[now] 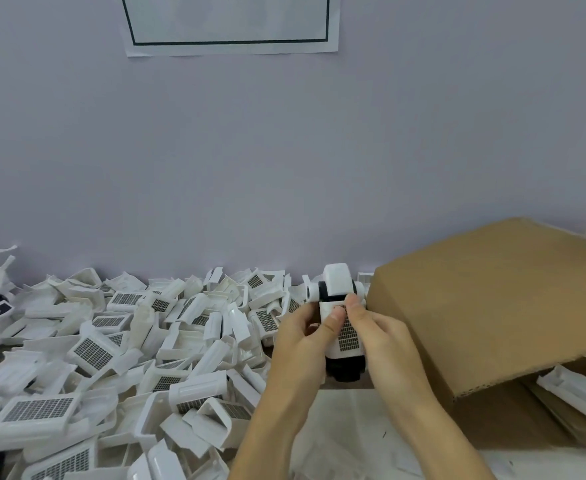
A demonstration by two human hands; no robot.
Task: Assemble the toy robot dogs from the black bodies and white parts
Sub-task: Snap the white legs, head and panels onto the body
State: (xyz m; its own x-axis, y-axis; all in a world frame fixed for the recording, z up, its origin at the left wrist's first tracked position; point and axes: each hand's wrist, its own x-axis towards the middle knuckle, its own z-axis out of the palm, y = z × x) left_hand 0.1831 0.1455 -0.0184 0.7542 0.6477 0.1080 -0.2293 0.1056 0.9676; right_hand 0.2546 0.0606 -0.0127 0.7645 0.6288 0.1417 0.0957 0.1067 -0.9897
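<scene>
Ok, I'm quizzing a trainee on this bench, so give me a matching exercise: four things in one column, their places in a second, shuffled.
Things:
1. toy dog
2. pile of white parts
3. cardboard box
4. paper sign

Places:
A. up on the wall
B. held in both hands
C. spread across the left of the table
D. at the right, beside the hands

Pairs: 1-B, 2-C, 3-D, 4-A

The left hand and right hand both grip the toy dog.

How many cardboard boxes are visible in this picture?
1. The cardboard box stands at the right, next to the toy robot dog being held. Others may be hidden out of view.
</scene>
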